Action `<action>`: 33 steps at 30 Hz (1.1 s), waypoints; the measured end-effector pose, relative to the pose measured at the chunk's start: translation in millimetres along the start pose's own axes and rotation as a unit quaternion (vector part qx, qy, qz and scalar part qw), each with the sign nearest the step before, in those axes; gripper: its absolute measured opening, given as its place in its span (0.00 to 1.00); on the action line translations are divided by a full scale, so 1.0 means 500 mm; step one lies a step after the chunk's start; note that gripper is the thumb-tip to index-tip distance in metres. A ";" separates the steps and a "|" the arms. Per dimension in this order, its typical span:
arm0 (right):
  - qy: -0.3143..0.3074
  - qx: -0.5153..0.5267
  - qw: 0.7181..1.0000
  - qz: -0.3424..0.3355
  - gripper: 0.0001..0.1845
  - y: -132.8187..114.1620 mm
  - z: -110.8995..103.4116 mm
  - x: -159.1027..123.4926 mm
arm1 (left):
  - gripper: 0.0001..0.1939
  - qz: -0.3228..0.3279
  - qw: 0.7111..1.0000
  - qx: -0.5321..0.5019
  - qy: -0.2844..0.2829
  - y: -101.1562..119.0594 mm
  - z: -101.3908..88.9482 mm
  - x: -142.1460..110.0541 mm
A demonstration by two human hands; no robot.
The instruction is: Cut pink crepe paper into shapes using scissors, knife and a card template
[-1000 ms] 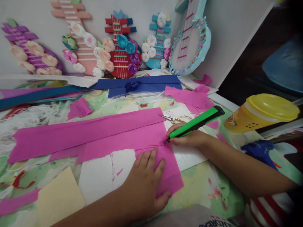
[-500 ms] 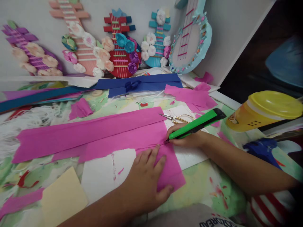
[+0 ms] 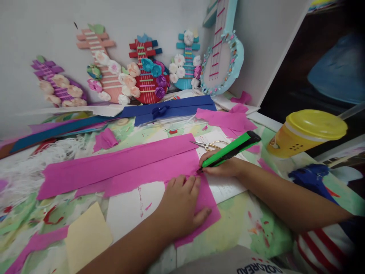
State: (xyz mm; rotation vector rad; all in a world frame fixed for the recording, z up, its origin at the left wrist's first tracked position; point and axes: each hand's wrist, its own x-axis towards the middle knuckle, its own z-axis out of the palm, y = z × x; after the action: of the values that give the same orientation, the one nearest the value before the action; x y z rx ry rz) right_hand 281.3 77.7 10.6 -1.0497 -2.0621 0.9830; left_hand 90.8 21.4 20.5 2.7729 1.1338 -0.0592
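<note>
My right hand (image 3: 219, 163) grips a green and black utility knife (image 3: 228, 151), its tip down on the magenta crepe paper (image 3: 148, 169). A cut runs through the paper near that tip. Fingers spread, my left hand (image 3: 182, 207) lies flat on the lower part of the paper, just left of the blade. White sheets (image 3: 128, 207) lie underneath the crepe paper. Gold-handled scissors (image 3: 209, 145) rest just beyond my right hand, their handles partly hidden by it.
Small decorated paper instruments (image 3: 146, 80) lean along the back wall. Blue crepe paper (image 3: 176, 106) and magenta scraps (image 3: 228, 120) lie behind. A yellow lidded cup (image 3: 308, 133) stands at right, white string (image 3: 57, 160) at left, a cream paper piece (image 3: 88, 238) in front.
The view has shifted slightly. My left fingers have drawn a little closer together and sit nearer the cut. The knife stays in my right hand at about the same spot on the paper.
</note>
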 end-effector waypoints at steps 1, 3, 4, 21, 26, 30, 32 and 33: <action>-0.002 -0.003 1.000 -0.003 0.05 0.000 0.000 0.000 | 0.34 -0.004 1.000 0.000 0.002 -0.001 0.005 0.001; -0.007 -0.010 1.000 -0.008 0.06 0.002 0.000 -0.001 | 0.34 -0.007 1.000 -0.003 0.004 -0.002 0.013 0.001; -0.013 -0.015 1.000 -0.010 0.06 0.005 -0.001 -0.002 | 0.34 -0.009 1.000 -0.004 0.004 -0.003 0.016 0.000; -0.058 -0.018 0.998 0.003 0.08 0.010 -0.007 0.000 | 0.34 -0.016 1.000 -0.024 0.000 -0.009 0.021 0.000; -0.058 0.012 0.998 0.007 0.07 0.012 -0.015 -0.001 | 0.34 -0.016 0.999 -0.033 -0.003 -0.010 0.021 0.000; -0.058 0.020 0.998 0.001 0.07 0.014 -0.018 -0.002 | 0.34 -0.015 0.999 -0.035 -0.004 -0.012 0.023 0.000; -0.064 -0.003 0.998 -0.008 0.08 0.014 -0.017 -0.001 | 0.34 -0.015 0.999 -0.035 -0.004 -0.013 0.026 0.001; -0.064 -0.017 0.998 -0.013 0.08 0.014 -0.016 -0.001 | 0.34 -0.016 0.999 -0.035 -0.003 -0.013 0.027 0.001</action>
State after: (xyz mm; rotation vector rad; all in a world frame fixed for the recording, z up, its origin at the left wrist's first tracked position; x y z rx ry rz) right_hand 290.5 83.1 9.0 -0.9970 -2.1976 1.0305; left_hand 86.7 24.5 6.5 2.6919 1.1545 -0.0312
